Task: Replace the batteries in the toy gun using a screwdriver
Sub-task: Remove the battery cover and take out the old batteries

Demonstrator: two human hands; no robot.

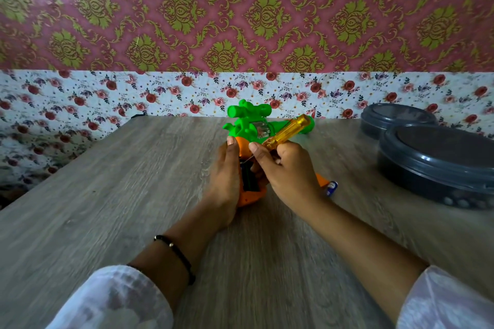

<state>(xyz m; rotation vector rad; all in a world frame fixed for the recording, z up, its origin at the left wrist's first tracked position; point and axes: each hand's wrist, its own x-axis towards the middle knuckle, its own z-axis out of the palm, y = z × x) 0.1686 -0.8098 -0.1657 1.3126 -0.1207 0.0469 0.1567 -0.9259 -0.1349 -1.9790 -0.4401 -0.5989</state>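
A toy gun (248, 123) with a green body and orange handle lies on the wooden table (107, 195), handle toward me. My left hand (224, 181) grips the orange handle from the left, and a dark opening shows in the handle between my hands. My right hand (283, 171) holds a screwdriver (287, 132) with a clear yellow handle, its thin shaft pointing down at the top of that opening. An orange piece (322, 180) and a blue battery (331, 187) lie just right of my right hand, partly hidden by it.
Two dark grey round lidded containers (438, 160) stand at the right side of the table, one behind the other. A floral-papered wall rises just behind the table's far edge.
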